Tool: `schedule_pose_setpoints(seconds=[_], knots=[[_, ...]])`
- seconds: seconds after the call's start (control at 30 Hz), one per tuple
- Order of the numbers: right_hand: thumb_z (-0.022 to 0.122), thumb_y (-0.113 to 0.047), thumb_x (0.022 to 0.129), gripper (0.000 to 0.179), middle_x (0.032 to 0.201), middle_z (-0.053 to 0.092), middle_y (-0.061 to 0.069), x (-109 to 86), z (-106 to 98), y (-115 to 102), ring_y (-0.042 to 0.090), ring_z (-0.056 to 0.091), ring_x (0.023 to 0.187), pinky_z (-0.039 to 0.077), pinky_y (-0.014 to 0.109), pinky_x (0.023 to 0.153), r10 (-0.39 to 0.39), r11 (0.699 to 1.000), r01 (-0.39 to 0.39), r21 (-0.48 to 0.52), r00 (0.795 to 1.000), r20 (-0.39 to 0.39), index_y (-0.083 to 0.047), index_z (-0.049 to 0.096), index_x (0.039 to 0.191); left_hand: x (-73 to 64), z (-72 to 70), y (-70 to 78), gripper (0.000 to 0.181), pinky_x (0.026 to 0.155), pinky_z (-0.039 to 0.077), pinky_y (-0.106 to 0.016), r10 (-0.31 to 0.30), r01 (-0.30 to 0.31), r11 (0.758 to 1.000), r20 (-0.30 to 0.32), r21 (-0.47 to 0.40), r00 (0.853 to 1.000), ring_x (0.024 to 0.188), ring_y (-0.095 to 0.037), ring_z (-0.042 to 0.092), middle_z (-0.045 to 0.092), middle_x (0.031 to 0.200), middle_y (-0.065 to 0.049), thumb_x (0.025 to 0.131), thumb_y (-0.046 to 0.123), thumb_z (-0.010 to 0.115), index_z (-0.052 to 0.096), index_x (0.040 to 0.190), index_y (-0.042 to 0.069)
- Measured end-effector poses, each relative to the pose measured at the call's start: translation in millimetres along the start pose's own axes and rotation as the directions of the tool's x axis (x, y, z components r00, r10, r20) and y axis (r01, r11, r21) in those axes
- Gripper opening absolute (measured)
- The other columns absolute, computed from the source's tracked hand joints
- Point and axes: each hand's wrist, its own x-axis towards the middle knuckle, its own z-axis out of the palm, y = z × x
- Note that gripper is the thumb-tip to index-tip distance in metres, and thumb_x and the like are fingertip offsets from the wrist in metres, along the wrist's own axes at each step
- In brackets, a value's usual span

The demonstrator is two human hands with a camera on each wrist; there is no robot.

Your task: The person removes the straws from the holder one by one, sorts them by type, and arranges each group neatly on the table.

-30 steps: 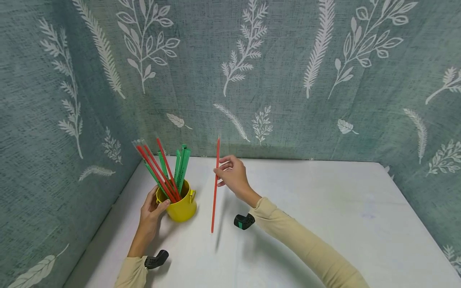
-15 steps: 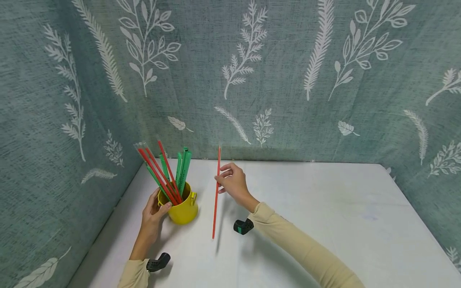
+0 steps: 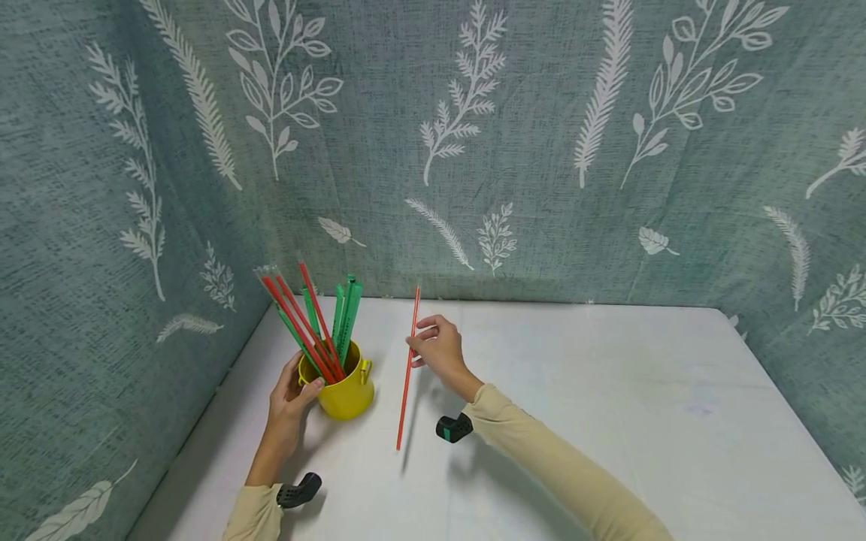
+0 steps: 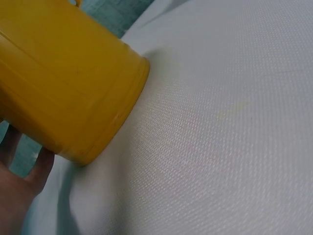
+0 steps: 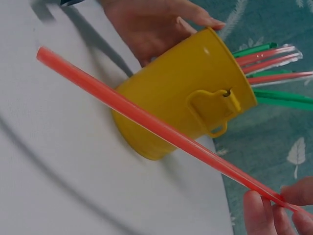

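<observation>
In the head view my left hand (image 3: pixel 286 413) holds a small yellow metal pail (image 3: pixel 348 400) by its side, thumb at the rim. The pail stands upright on the table. Several red straws (image 3: pixel 302 319) in clear wrappers lean left inside it, among several green-wrapped sticks (image 3: pixel 348 319). To the pail's right, my right hand (image 3: pixel 443 352) pinches one long red straw (image 3: pixel 406 398) between thumb and fingers, raised over the table. The right wrist view shows this straw (image 5: pixel 151 122) crossing in front of the pail (image 5: pixel 171 93). My left fingers (image 4: pixel 41 169) touch the pail's side in the left wrist view.
A white cloth-covered table (image 3: pixel 609 398) extends to the right. Green-grey fabric (image 3: pixel 379 150) with white leaf patterns hangs behind it and along both sides. Black wrist devices (image 3: pixel 300 490) sit below both hands.
My right hand has lowered slightly with the red straw, whose top now leans more to the right. The left hand still holds the pail in place; the head view has shifted a little.
</observation>
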Motion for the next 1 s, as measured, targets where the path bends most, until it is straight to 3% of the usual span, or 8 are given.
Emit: schedule_pose_setpoints(seconds=[0.23,0.47,0.73,1.0], knots=[[0.069,0.0,0.082,0.027,0.081,0.062,0.014,2.9,4,11,0.02,0.065,0.061,0.056,0.036,0.051,0.023,0.999,-0.022,0.029,1.0,-0.012,0.002,0.056,0.106,0.1,-0.4,-0.3,0.065,0.099,0.034,-0.014,-0.003,0.003,1.0,0.004,-0.01,1.0,0.138,-0.029,0.026,0.027,0.15,-0.009,0.092,0.014,0.058,0.027,0.149,0.018],[0.069,0.001,0.081,0.027,0.08,0.062,0.014,3.4,8,20,0.02,0.065,0.059,0.056,0.036,0.051,0.042,0.999,-0.042,-0.003,0.999,-0.026,0.003,0.056,0.105,-0.5,-0.5,0.1,0.066,0.107,0.03,-0.027,-0.011,0.011,1.0,0.004,-0.011,1.0,0.139,-0.028,0.024,0.025,0.152,-0.008,0.092,0.014,0.058,0.026,0.15,0.019],[0.069,0.003,0.079,0.023,0.075,0.062,0.012,5.4,10,33,0.021,0.064,0.054,0.055,0.036,0.05,0.039,0.997,-0.042,-0.06,0.998,-0.057,0.004,0.057,0.098,-0.7,0.5,-1.8,0.064,0.098,0.034,-0.013,0.002,-0.002,1.0,0.0,-0.021,1.0,0.137,-0.025,0.028,0.029,0.149,-0.008,0.093,0.012,0.057,0.027,0.149,0.019],[0.07,0.003,0.078,0.02,0.068,0.063,0.011,5.4,10,45,0.02,0.061,0.044,0.054,0.037,0.047,0.048,0.984,-0.059,-0.171,0.997,-0.068,0.006,0.058,0.095,2.0,0.6,-2.8,0.064,0.097,0.034,-0.012,0.008,-0.008,1.0,0.005,-0.029,1.0,0.136,-0.023,0.028,0.028,0.149,-0.008,0.093,0.012,0.056,0.027,0.149,0.019]])
